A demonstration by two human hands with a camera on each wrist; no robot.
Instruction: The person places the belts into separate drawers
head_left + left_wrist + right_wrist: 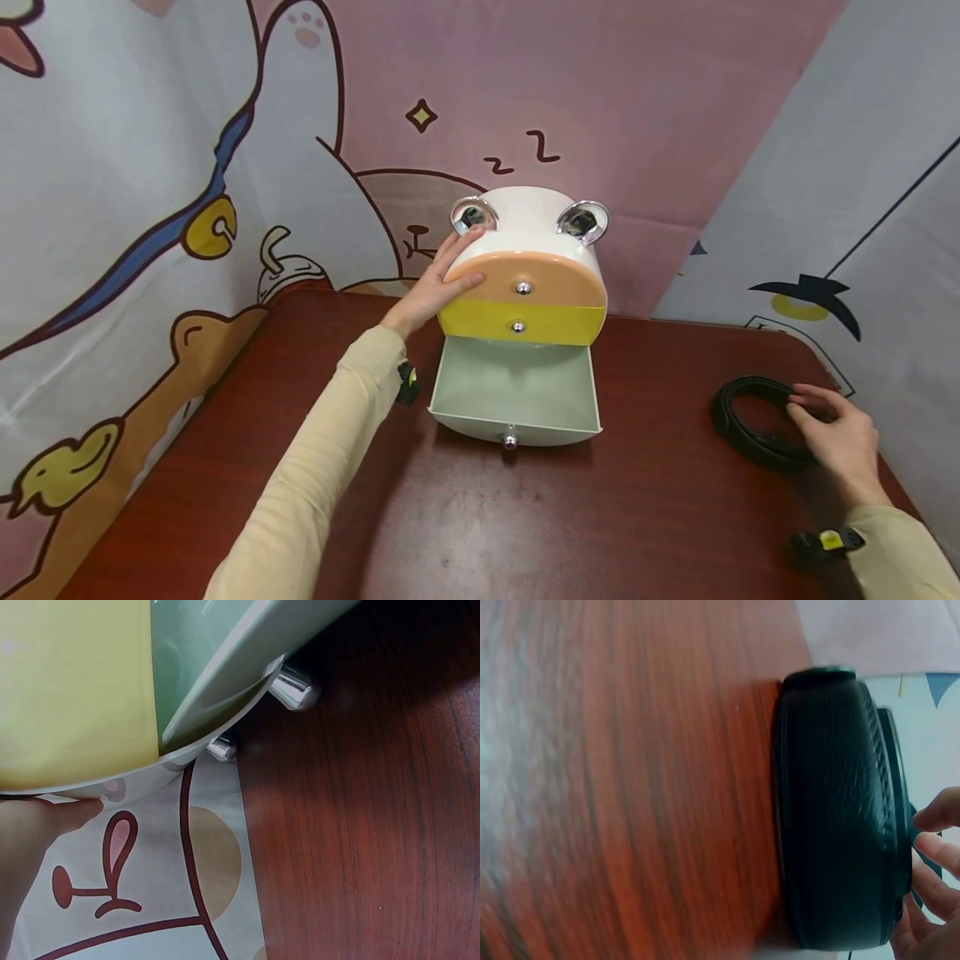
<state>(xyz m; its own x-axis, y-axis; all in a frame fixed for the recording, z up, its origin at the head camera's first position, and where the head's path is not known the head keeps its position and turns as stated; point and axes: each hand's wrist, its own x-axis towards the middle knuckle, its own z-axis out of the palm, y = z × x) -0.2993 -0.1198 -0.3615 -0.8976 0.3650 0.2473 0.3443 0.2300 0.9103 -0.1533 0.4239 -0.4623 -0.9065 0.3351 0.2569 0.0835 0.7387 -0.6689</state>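
A small frog-faced drawer cabinet with a white top and silver-rimmed eyes stands on the table. Its bottom pale green drawer is pulled out, with nothing visible inside. The orange drawer and the yellow drawer above are closed. My left hand rests against the cabinet's upper left side, fingers extended. At the right lies a coiled black belt, resting on its edge on the tabletop. My right hand pinches the coil's right side between thumb and fingers; the exact contact is partly hidden.
The dark red wooden table carries the cabinet near its back edge. Behind and to the left hangs a cartoon-printed cloth. A silver knob sticks out from the front of the open drawer.
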